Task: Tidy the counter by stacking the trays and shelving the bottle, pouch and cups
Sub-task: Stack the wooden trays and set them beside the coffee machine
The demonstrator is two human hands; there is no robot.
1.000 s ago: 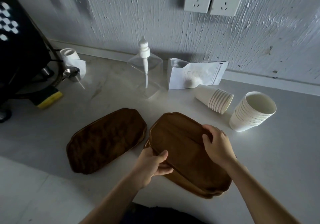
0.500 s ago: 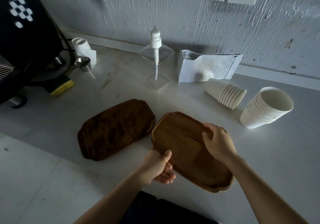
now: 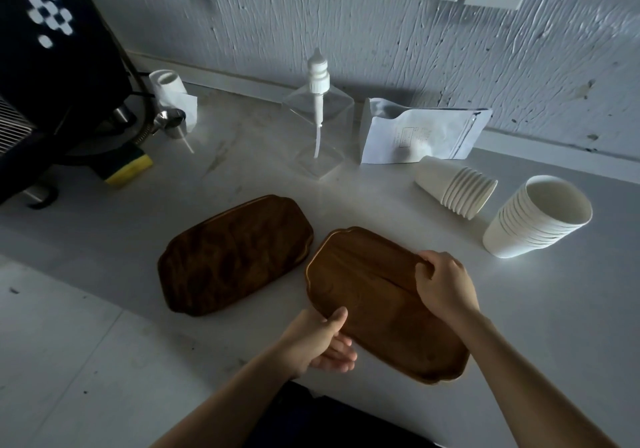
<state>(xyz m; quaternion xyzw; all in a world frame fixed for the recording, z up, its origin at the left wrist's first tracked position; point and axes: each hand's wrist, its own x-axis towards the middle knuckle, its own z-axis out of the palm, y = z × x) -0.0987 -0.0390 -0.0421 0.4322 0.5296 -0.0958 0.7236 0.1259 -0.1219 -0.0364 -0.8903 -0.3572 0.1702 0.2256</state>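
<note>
The left hand [image 3: 317, 342] is curling around the near-left edge of the lighter wooden tray [image 3: 375, 303], thumb lying on the top face and fingers [image 3: 337, 355] tucked beneath the rim, while the right hand [image 3: 445, 286] is gripping the tray's far-right edge with fingers bent over the lip. This tray is showing a smooth, warm brown surface with lengthwise grain, a raised rim and scalloped corners. Just beside it to the left, a darker wooden tray [image 3: 235, 255] of the same outline is lying flat on the pale stone-look counter [image 3: 104, 309], apart from both hands. Farther back, a clear square pump bottle [image 3: 320, 132] with a white ribbed nozzle is standing upright, a white matte pouch [image 3: 420, 135] is leaning near the wall, one stack of white paper cups [image 3: 457, 187] is lying on its side, and another stack [image 3: 536, 219] is sitting tilted, mouth up, well to the right.
</note>
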